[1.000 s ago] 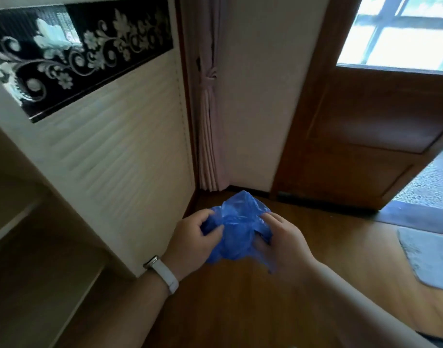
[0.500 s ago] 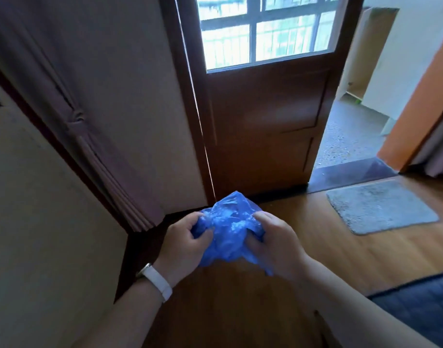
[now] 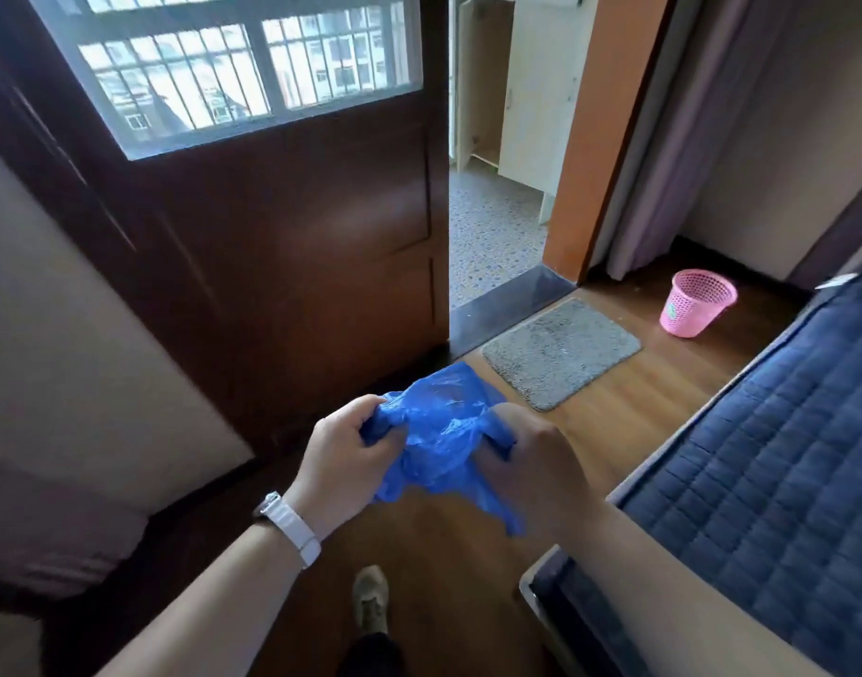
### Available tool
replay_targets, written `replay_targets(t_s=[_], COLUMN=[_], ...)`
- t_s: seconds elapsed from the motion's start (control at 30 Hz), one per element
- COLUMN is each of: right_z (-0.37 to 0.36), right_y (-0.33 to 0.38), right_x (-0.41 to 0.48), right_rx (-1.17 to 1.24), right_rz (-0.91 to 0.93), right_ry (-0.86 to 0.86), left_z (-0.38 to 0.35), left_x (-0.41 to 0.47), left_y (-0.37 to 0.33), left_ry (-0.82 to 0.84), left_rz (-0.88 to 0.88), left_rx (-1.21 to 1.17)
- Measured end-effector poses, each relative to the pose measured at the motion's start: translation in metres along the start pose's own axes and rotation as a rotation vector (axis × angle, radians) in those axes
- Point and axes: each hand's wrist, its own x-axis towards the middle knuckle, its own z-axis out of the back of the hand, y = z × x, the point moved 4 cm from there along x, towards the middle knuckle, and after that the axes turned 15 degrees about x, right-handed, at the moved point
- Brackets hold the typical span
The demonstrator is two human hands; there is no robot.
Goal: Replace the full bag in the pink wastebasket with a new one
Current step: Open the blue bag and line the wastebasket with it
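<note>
**Blue bag bunched in both hands, pink basket far across the floor**

From my remote seat, the head view showed both hands raised in front of the body over the wooden floor (image 3: 443, 554). The left hand (image 3: 343, 454) had its fingers curled and its thumb pressed down, clamping one side of the crumpled blue plastic bag (image 3: 438, 432). The right hand (image 3: 526, 456) gripped the other side, its fingers folded into the plastic with the knuckles toward me. The bag sat bunched between the two hands, and a loose tail of it hung below the right hand. A white wristband (image 3: 292, 527) circled the left wrist.

The pink wastebasket (image 3: 697, 310) stood on the floor at the far right, near the foot of a mauve curtain (image 3: 663, 139) and well apart from the hands. I could not tell what its inside held. Between the hands and the basket lay a grey mat (image 3: 560, 351), just beside the threshold of an open doorway. A dark wooden door (image 3: 282, 227) with a barred window pane filled the left. A navy quilted mattress (image 3: 771, 456) ran along the right edge. One shoe (image 3: 370, 605) showed below the hands.
</note>
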Motion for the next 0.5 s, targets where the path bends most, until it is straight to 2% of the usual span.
replay_targets(t_s=[0.23, 0.5], right_z=[-0.010, -0.017], right_y=[-0.026, -0.042], right_x=[0.107, 0.230], right_rx=[-0.177, -0.278], right_rz=[-0.031, -0.117], right_ry=[-0.124, -0.221], left_z=[-0.022, -0.029], left_x=[0.138, 0.298], left_y=[0.021, 0.031], left_ry=[0.110, 0.239], left_rz=[-0.043, -0.122], left_rx=[-0.173, -0.248])
